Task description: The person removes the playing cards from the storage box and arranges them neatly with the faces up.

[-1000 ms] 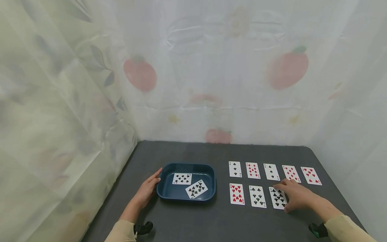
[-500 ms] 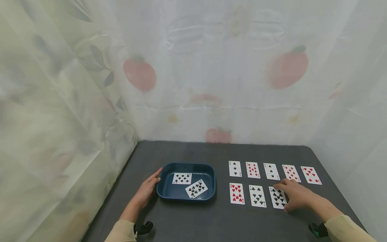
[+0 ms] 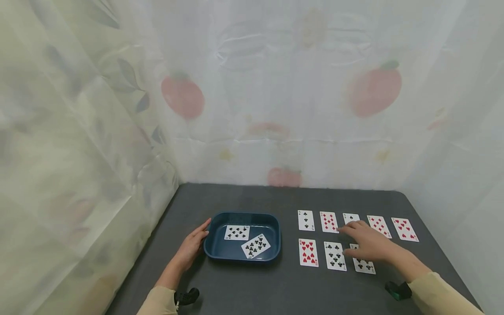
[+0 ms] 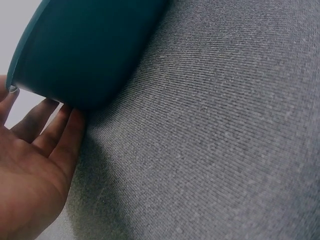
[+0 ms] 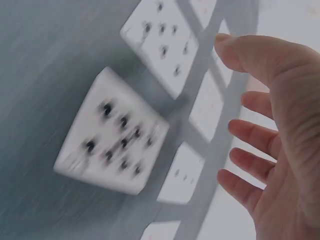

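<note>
My left hand (image 3: 188,250) holds the left end of a dark blue tray (image 3: 214,250); in the left wrist view its fingers (image 4: 54,131) touch the outer wall just under the rim. Two black-suited playing cards, one straight (image 3: 237,232) and one slanted (image 3: 256,246), lie face up in the tray. To the right, my right hand (image 3: 372,245) hovers over the card rows with spread fingers and holds nothing. Partly under it lies a clubs card (image 3: 364,266), blurred in the right wrist view. Beside that card is a seven of clubs (image 3: 335,258).
A hearts card (image 3: 308,253) starts the near row. The far row has a clubs card (image 3: 306,220), a diamonds card (image 3: 329,222), a half-hidden black card (image 3: 350,217), another diamonds card (image 3: 379,226) and a hearts card (image 3: 405,229). Hanging curtains (image 3: 283,87) surround the dark table (image 3: 275,286).
My right hand has lifted off the clubs card at the near row's right end and moved left and away. That card stays on the table. The left hand and tray have not moved.
</note>
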`<state>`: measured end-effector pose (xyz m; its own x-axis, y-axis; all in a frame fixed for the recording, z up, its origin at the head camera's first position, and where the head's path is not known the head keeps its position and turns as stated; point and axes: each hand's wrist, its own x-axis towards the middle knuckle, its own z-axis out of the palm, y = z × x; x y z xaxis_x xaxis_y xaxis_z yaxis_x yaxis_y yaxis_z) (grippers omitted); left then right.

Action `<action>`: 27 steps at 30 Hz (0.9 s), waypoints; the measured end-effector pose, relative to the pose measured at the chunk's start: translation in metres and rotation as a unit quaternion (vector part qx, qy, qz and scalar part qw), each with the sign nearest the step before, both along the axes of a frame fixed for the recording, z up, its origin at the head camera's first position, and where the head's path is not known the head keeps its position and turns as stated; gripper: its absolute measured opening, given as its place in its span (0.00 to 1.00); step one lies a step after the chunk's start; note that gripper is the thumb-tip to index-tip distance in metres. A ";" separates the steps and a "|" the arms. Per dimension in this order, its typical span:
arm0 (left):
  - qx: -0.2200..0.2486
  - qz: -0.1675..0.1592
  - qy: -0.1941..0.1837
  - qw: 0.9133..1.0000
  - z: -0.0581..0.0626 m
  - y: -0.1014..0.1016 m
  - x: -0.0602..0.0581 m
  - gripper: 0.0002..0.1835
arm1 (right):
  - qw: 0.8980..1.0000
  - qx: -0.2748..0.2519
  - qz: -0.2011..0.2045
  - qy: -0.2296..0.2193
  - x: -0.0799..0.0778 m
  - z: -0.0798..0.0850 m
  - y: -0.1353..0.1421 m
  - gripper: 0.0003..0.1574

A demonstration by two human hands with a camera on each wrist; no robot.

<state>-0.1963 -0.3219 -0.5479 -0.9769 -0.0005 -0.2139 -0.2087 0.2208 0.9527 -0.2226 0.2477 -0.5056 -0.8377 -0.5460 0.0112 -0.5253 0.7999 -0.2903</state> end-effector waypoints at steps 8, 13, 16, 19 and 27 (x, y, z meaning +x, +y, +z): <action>-0.007 0.001 -0.001 1.000 -0.001 0.001 -0.001 0.29 | 0.997 -0.034 0.066 0.035 -0.012 0.017 -0.070 0.40; -0.005 0.000 0.002 1.000 -0.002 0.001 -0.001 0.28 | 0.992 -0.047 0.107 0.041 -0.019 0.023 -0.120 0.40; -0.006 0.000 0.004 1.000 -0.002 0.001 0.000 0.28 | 0.989 -0.036 0.136 0.048 -0.023 0.020 -0.147 0.40; -0.005 0.003 0.006 1.000 -0.003 0.000 0.000 0.28 | 0.985 -0.018 0.164 0.048 -0.025 0.018 -0.170 0.40; -0.004 0.007 0.003 1.000 -0.002 0.002 0.001 0.28 | 0.979 0.027 0.199 0.030 -0.023 0.017 -0.215 0.36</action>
<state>-0.1949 -0.3203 -0.5501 -0.9782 -0.0156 -0.2073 -0.2054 0.2263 0.9521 -0.2460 0.0326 -0.4884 -0.5578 -0.8298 0.0170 -0.8131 0.5422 -0.2120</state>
